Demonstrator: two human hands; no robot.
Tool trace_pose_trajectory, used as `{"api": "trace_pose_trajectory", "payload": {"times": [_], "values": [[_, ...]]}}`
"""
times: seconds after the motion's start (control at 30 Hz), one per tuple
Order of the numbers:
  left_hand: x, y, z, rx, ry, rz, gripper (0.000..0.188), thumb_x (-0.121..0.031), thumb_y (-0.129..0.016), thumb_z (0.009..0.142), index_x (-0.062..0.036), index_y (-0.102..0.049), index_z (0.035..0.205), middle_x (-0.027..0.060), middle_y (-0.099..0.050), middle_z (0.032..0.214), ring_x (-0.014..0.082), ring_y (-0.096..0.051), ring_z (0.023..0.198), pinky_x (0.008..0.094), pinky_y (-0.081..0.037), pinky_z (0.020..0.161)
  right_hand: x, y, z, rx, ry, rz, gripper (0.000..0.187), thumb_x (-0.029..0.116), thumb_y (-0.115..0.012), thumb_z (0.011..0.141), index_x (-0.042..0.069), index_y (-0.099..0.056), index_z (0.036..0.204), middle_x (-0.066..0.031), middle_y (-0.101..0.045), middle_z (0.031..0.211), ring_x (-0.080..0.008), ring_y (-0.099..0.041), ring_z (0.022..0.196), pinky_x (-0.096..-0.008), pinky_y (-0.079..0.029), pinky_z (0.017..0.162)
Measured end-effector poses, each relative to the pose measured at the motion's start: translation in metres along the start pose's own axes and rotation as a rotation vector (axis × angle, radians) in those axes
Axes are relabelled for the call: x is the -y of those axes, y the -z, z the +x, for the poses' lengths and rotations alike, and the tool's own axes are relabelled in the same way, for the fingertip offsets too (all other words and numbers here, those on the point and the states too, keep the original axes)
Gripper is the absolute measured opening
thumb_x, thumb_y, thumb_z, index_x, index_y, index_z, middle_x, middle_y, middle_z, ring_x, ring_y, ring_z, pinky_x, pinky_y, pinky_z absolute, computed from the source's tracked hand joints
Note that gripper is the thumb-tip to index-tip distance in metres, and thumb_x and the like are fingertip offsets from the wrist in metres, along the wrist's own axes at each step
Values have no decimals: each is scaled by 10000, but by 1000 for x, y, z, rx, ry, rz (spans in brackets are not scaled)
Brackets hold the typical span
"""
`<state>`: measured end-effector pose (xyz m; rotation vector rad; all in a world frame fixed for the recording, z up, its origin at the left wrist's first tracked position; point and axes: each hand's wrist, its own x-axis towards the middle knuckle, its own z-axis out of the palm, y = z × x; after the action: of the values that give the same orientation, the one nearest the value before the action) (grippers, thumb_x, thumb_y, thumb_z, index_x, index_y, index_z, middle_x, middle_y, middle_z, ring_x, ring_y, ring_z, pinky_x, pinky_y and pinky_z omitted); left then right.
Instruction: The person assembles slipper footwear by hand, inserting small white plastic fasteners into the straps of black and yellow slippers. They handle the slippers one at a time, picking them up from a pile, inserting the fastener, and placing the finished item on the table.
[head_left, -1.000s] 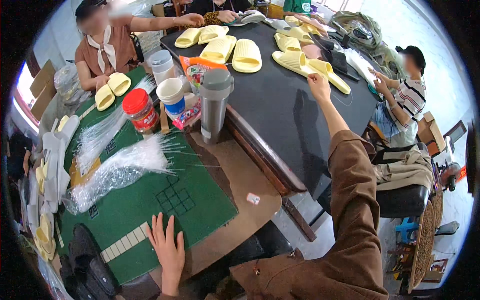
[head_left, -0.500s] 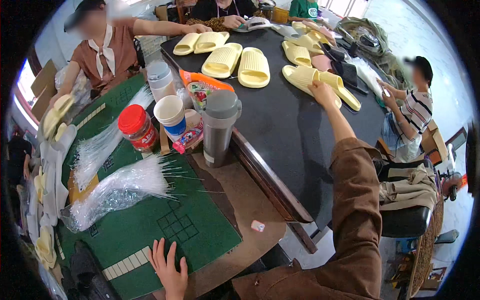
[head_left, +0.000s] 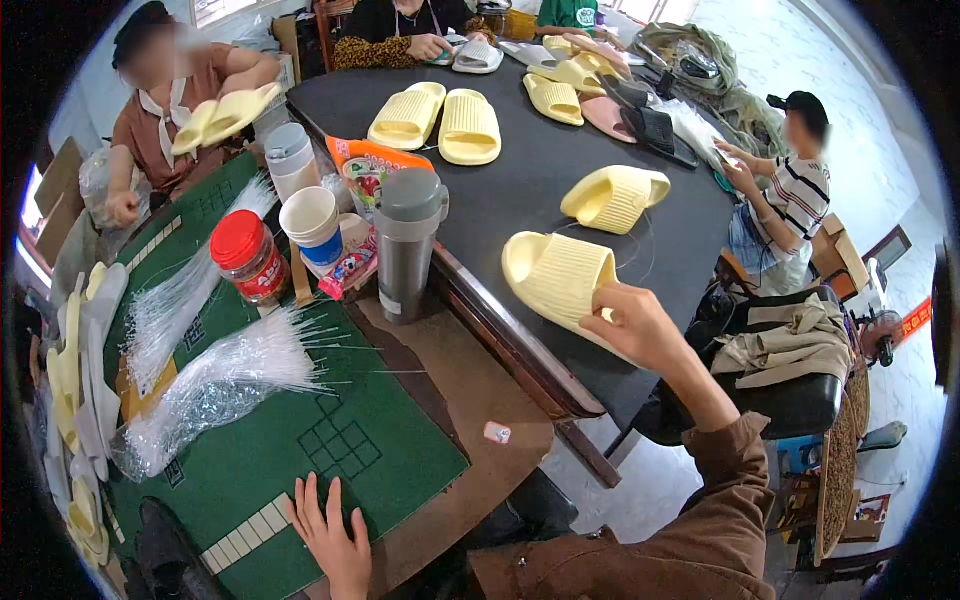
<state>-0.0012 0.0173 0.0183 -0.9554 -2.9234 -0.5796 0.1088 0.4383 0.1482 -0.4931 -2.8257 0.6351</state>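
right hand (head_left: 640, 325): fingers closed on yellow slipper (head_left: 560, 275) at dark counter (head_left: 520, 190) edge | left hand (head_left: 330, 535): fingers spread flat on green mat (head_left: 270, 470) | grey flask (head_left: 405, 240) beyond

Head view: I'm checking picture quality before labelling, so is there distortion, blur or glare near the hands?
Head view: fisheye bends the dark table edges and blackens the corners; right hand on the yellow slipper and left hand look sharp; no strong glare; faces are blurred.
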Motion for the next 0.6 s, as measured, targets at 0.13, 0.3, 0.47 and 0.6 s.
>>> {"api": "trace_pose_trajectory", "payload": {"times": [0.13,0.3,0.47,0.6], "values": [[4,-3,-1,9,-13,2,457,-106,-580,850,-60,-515,1301,180,-371,1440,381,-282,1376,561,-160,1139,7,-4,0,-110,127,1,195,159,-652,868,-22,-623,934,-172,-640,868,-326,-633,782,-392,-488,679],[4,-3,-3,-15,-19,-18,452,-124,-582,842,-52,-526,1284,195,-383,1423,397,-295,1363,572,-163,1134,-55,9,25,-446,-228,208,233,71,-609,883,17,-643,1107,-141,-650,1091,-236,-650,923,-301,-519,735],[3,-3,1,-38,-41,-29,429,-126,-585,844,-49,-541,1263,190,-391,1416,393,-302,1359,568,-167,1135,-162,17,77,-539,-74,-229,388,117,-669,817,60,-604,1195,-156,-570,1249,-314,-586,1104,-394,-489,889],[3,-1,1,-31,-27,-43,420,-129,-586,850,-47,-543,1260,185,-395,1412,386,-303,1360,567,-167,1135,-158,11,124,-458,17,-302,383,179,-692,800,57,-613,1154,-153,-601,1187,-348,-592,1064,-419,-473,899]]}}
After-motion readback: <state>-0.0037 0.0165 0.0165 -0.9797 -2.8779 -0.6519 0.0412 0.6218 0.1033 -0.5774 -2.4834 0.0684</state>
